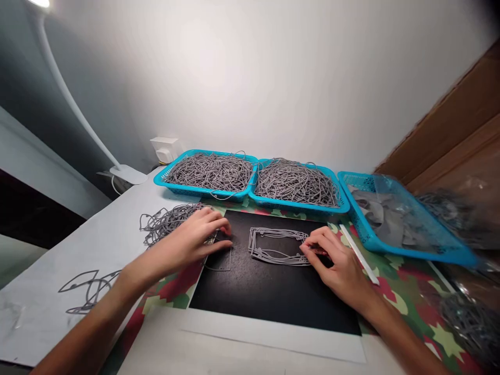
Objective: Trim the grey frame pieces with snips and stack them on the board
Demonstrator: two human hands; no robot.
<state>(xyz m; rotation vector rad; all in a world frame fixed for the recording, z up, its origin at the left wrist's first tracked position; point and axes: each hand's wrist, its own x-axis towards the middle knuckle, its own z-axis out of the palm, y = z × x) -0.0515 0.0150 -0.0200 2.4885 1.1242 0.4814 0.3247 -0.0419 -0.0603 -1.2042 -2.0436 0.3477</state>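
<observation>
A stack of thin grey rectangular gaskets [279,262] lies on a black mat [269,297]. Its right end sits at the fingertips of my right hand [332,258], whose thumb and fingers are closed around that edge. Something small and reddish shows under those fingers, too unclear to name. My left hand [205,232] is over the mat's left edge, thumb and index finger apart. Beneath it a single grey gasket [222,270] shows one corner; the rest is hidden by the hand. Behind my left wrist lies a loose heap of grey gaskets [166,221].
Two blue baskets [201,194] [299,207] piled with grey gaskets stand at the back. A third blue basket [424,254] holds flat grey pieces. A white strip [359,255] lies right of the mat. A few gaskets [91,291] and a lamp [130,174] are at left, cardboard [449,120] at right.
</observation>
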